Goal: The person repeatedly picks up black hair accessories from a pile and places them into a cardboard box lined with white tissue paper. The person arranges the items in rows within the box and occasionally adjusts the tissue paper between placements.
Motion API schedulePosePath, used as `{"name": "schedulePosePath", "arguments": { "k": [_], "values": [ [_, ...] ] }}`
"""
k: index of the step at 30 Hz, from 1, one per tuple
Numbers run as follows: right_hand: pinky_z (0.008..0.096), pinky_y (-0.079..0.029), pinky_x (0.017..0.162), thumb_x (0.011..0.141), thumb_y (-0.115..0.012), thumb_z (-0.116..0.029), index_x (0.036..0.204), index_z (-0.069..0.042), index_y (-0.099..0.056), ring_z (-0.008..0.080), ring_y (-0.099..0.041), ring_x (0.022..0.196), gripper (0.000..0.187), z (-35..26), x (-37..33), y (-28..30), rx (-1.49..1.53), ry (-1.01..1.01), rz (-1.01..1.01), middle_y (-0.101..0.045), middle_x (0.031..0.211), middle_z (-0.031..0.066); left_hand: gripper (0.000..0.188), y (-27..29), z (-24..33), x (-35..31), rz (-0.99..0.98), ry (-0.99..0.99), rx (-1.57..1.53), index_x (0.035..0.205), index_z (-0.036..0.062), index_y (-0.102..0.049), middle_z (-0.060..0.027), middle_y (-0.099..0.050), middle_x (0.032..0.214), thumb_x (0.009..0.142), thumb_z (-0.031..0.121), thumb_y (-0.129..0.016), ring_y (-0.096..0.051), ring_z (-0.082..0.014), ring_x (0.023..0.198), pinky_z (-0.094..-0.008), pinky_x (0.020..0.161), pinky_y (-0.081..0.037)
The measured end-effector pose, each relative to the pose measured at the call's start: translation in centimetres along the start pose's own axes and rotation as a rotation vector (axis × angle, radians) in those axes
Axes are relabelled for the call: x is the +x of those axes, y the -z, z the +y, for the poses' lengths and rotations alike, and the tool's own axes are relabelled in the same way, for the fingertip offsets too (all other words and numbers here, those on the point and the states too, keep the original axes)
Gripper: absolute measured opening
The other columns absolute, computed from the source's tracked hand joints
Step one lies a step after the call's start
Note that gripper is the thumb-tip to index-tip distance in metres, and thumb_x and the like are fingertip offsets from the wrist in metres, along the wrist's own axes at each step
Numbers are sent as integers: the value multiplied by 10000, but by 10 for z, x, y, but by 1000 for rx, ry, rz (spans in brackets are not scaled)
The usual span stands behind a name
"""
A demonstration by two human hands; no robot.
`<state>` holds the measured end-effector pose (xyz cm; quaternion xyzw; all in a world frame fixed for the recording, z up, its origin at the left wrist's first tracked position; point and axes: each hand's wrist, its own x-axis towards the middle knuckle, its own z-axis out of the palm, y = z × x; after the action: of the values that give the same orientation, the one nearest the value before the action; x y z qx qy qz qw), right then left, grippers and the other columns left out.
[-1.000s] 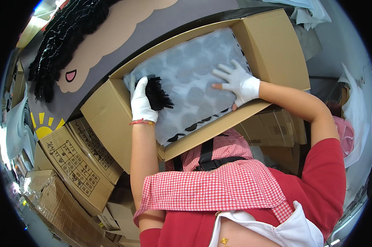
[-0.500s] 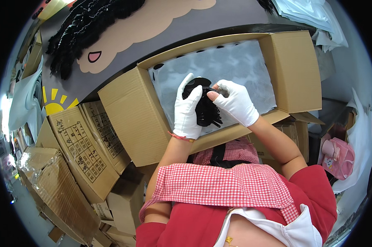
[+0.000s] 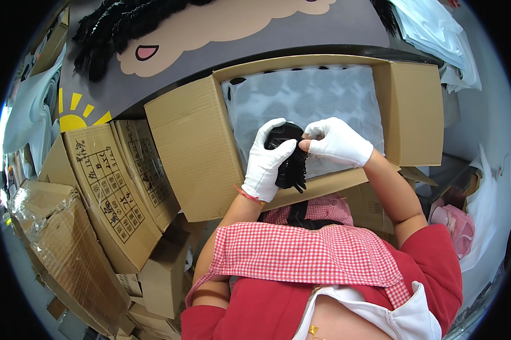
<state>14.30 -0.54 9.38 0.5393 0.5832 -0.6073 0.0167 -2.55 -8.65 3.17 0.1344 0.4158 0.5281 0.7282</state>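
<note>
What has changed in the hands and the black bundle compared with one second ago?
The right hand left the plastic liner and came to the black bundle, pinching its top. The left hand brought the bundle to the middle, over the open box's near edge. The box, the liner and the cartons stayed as before.

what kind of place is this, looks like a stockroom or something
Probably a packing or stock area. Both gloved hands, left hand and right hand, hold a black bundle over an open carton lined with clear plastic, with taped cartons stacked alongside.
</note>
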Motion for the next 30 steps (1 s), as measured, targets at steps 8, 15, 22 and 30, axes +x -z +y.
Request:
{"name": "schedulePosePath", "arguments": {
  "k": [8, 15, 22, 30],
  "values": [
    [301, -517, 645, 800, -742, -207, 886, 14, -707, 173, -645, 654, 241, 6, 7, -10, -149, -9, 93, -681, 714, 108, 527, 2, 14, -6, 11, 9, 281, 1268, 62, -590, -51, -657, 1096, 782, 95, -791, -605, -114, 1008, -268, 895, -506],
    [285, -486, 632, 768, -765, -221, 856, -9, -700, 129, -586, 646, 238, 6, 60, -6, -50, 168, 146, -649, 691, 65, 687, 8, 19, 2, 60, 84, -51, 1489, 90, -324, -103, -587, 1235, 888, 89, -657, -627, -192, 1050, -328, 906, -525],
    [368, -543, 755, 783, -723, -278, 929, -49, -737, 333, -677, 828, 271, 14, 101, -13, -310, 423, 677, -698, 872, 174, 462, 22, 2, 21, 247, 184, -239, 1334, 106, -496, -80, -651, 1074, 934, 284, -640, -645, -197, 925, -352, 790, -544],
    [313, -532, 721, 780, -753, -155, 949, -56, -739, 257, -679, 745, 196, 87, 69, 61, -371, 308, 917, -710, 863, 148, 472, -6, 22, 22, 103, 315, -491, 1285, 183, -535, -78, -627, 1132, 935, 493, -590, -640, -223, 896, -406, 760, -550]
  ]
}}
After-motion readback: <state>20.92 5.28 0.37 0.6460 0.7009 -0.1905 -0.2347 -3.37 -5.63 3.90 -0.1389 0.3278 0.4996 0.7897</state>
